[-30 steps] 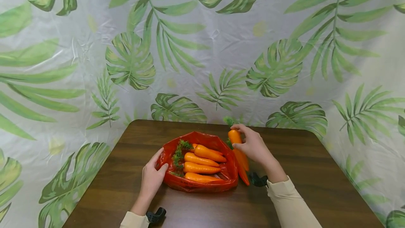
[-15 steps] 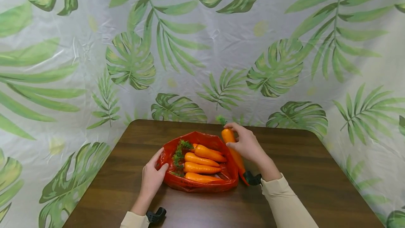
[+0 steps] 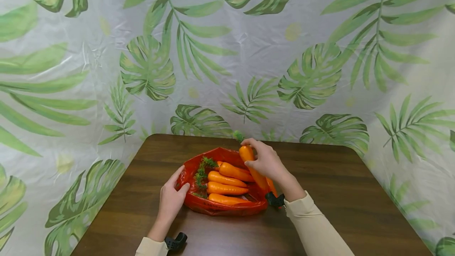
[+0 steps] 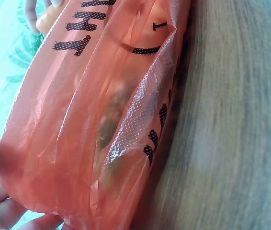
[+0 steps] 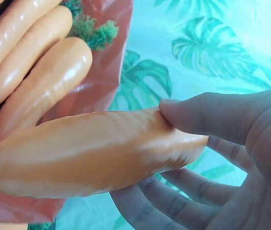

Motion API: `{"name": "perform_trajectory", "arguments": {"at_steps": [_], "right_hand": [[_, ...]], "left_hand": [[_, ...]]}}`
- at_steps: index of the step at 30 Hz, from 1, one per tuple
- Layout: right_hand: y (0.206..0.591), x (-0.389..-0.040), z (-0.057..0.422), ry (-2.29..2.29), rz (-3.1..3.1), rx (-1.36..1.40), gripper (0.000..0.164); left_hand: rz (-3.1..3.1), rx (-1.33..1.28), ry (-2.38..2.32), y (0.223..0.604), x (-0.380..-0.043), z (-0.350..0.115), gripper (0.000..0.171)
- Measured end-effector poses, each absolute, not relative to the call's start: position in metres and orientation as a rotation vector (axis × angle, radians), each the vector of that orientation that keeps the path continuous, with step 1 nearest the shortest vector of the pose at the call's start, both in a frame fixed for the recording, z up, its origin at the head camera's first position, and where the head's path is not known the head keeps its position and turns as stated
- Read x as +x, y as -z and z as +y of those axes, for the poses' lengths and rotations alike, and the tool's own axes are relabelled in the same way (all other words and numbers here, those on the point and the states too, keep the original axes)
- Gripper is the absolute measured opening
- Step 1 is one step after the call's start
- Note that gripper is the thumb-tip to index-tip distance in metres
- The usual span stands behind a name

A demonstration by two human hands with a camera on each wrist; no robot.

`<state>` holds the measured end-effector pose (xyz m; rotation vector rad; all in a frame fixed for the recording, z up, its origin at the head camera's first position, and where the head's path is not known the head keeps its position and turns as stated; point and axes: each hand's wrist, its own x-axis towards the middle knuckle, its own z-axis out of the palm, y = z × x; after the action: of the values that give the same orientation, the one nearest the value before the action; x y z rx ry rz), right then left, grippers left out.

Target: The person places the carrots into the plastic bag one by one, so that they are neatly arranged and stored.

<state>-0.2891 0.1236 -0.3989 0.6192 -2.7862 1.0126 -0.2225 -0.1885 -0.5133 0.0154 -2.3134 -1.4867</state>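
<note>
My right hand (image 3: 264,159) pinches an orange carrot (image 3: 254,169) near its green-topped end, thumb on one side and fingers on the other. The carrot slants over the right rim of a red plastic bag (image 3: 231,209), tip toward the lower right. At the bag's left side, my left hand (image 3: 171,192) holds the rim between thumb and fingers; in the left wrist view its fingers (image 4: 6,211) show at the bag's edge. Several carrots (image 3: 227,188) lie side by side inside, their leafy tops (image 3: 201,173) toward the left.
Another carrot (image 3: 272,188) lies on the table against the bag's right side, partly hidden by my right hand and the held carrot. The bag stands on a dark wooden table (image 3: 327,181). A leaf-patterned sheet (image 3: 249,50) hangs behind the table's far edge.
My right hand has carried the carrot leftward, from beside the bag to over its right rim, uncovering the carrot on the table. The left hand has stayed on the bag's rim.
</note>
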Motion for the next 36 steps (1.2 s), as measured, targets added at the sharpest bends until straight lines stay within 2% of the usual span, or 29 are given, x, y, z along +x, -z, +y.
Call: {"name": "perform_trajectory", "arguments": {"at_steps": [20,36], "right_hand": [[0.411,-0.292,0.091,-0.744,-2.809,0.856,0.059],[0.430,-0.299,0.087,-0.591,-2.766,1.186,0.060]], "left_hand": [[-2.301,0.006,1.502,0.515,-0.223,-0.190,0.058],[-2.296,0.014,1.506,0.517,-0.224,-0.190,0.058]]}}
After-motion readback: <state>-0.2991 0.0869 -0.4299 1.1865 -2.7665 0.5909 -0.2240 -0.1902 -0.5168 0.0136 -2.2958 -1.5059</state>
